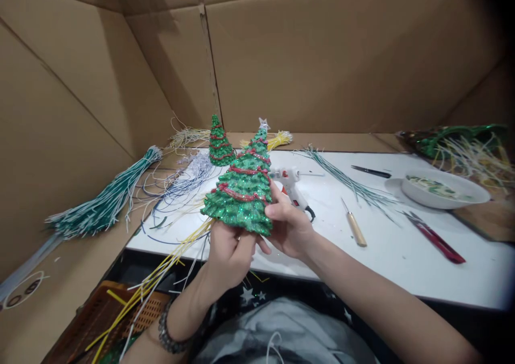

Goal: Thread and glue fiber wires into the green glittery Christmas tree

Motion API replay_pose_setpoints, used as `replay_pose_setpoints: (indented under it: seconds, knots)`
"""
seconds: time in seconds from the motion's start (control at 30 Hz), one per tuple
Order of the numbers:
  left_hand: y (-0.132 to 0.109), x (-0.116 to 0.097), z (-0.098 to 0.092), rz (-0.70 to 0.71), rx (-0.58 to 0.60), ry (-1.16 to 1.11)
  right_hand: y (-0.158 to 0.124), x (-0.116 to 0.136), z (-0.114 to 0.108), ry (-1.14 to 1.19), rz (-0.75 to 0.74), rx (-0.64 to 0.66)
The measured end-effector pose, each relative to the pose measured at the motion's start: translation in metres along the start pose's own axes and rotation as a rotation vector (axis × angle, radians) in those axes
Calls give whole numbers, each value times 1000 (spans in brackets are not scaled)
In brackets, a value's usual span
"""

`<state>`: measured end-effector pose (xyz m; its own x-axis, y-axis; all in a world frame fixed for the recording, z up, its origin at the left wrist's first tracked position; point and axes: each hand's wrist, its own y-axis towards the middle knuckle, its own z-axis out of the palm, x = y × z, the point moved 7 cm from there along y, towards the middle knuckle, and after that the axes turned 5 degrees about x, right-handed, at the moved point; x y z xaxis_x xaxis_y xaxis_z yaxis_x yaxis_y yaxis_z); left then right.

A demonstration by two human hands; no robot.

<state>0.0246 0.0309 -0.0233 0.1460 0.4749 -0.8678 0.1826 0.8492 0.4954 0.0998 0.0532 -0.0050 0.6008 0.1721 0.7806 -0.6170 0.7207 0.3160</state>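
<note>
A glittery green Christmas tree figure [244, 192] with red garlands and a pale star on top is held upright above the front of the white table. My left hand [230, 254] is closed under its base, with yellow and white wires trailing down to the left beside it. My right hand [289, 221] grips the tree's lower right side, thumb on the front. Behind it stands a second, smaller green tree [220, 144]. A white glue gun [292, 184] lies just beyond my right hand, partly hidden.
On the white board [378, 267] lie a wooden-handled awl [354, 228], red-handled scissors [438, 241], a dark pen-like tool [370, 171] and green wires [346, 179]. A white bowl [444, 195] sits right. Left are a green-white wire bundle [107, 203] and a brown basket [100, 305]. Cardboard walls surround everything.
</note>
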Motion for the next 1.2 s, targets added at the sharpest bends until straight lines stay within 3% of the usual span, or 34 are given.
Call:
replay_pose_setpoints:
  seconds: [0.53,0.7,0.87,1.2]
  knots:
    - [0,-10,3,-94,-11,-69,1,-5,-2,20,4,-26]
    - [-1,-10,2,-107,83,-134,0,-3,0,-38,24,-3]
    - [0,-19,5,-19,207,-205,-2,2,0,-48,-28,-13]
    - [3,-23,4,-55,233,-113,-1,6,3,-73,-17,13]
